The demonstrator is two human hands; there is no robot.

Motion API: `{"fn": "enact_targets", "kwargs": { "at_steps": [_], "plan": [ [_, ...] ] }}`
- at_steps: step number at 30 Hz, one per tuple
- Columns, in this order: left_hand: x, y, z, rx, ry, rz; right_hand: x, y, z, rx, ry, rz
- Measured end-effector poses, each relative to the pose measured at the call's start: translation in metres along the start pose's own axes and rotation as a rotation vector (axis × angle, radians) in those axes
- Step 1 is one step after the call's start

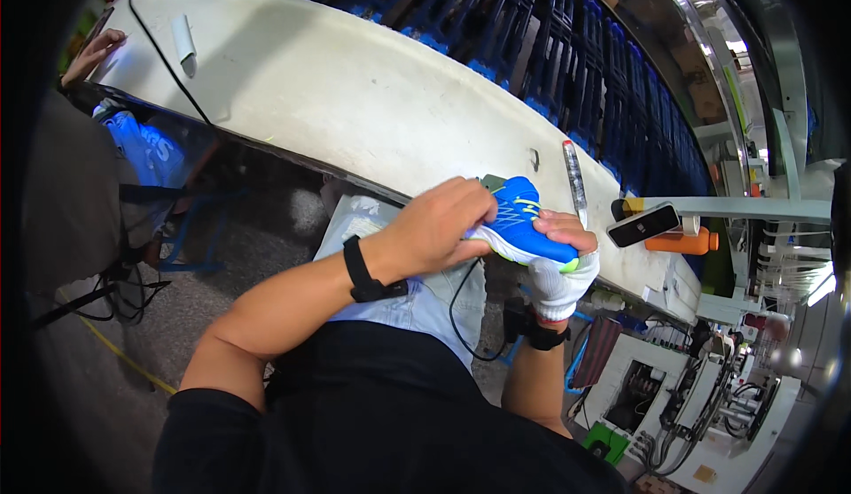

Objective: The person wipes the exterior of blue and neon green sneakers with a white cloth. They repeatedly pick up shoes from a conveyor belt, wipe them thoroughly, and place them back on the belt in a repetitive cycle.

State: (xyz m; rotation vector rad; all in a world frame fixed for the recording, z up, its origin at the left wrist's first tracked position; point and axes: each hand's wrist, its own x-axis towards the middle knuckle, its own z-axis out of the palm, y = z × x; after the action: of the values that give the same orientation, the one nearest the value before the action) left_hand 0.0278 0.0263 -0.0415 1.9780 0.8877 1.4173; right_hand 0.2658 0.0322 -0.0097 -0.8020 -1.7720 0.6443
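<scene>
A blue sports shoe point(519, 215) with a white sole and yellow-green laces and edging is held over the near edge of the bench, in front of my body. My right hand point(567, 268), in a white glove that leaves fingertips bare, grips the shoe at its toe end. Against the side of the shoe, near the sole, my left hand point(443, 224) is closed with bent fingers. Its fingertips are partly hidden, so whether they pinch anything besides the shoe does not show. Beyond the shoe, a marker pen point(574, 179) with a red end lies on the bench.
The long white bench point(355, 77) curves across the view, with a dark blue rack point(532, 42) behind it. A phone point(644, 225) and an orange bottle point(683, 241) are at right. At far left are another person's hand point(105, 44), a pale tube point(183, 42) and a black cable point(168, 64).
</scene>
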Motion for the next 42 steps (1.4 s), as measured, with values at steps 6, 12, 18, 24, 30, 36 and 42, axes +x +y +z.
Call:
{"fn": "enact_targets", "kwargs": {
  "at_steps": [6,12,18,24,30,36,42],
  "plan": [
    [-0.005,-0.008,-0.022,0.147,-0.142,-0.127,-0.007,-0.004,0.007,0.131,0.132,0.039],
    [0.000,0.008,-0.038,0.378,-0.084,0.107,-0.006,-0.011,0.034,0.845,0.652,0.456],
    [0.055,0.037,-0.088,0.306,-0.125,0.305,0.023,0.017,0.032,0.418,0.238,0.561],
    [0.074,0.035,-0.082,0.295,-0.313,0.008,0.060,0.000,0.050,0.389,-0.090,0.151],
    [0.082,0.033,-0.088,0.310,-0.387,-0.298,0.074,0.009,0.085,0.509,0.064,0.223],
    [0.078,0.018,-0.097,0.368,-0.352,-0.443,0.081,0.028,0.099,0.896,0.222,0.284],
    [0.094,0.021,-0.090,0.433,-0.405,-0.382,0.090,0.017,0.087,0.586,-0.014,0.348]
  ]
}}
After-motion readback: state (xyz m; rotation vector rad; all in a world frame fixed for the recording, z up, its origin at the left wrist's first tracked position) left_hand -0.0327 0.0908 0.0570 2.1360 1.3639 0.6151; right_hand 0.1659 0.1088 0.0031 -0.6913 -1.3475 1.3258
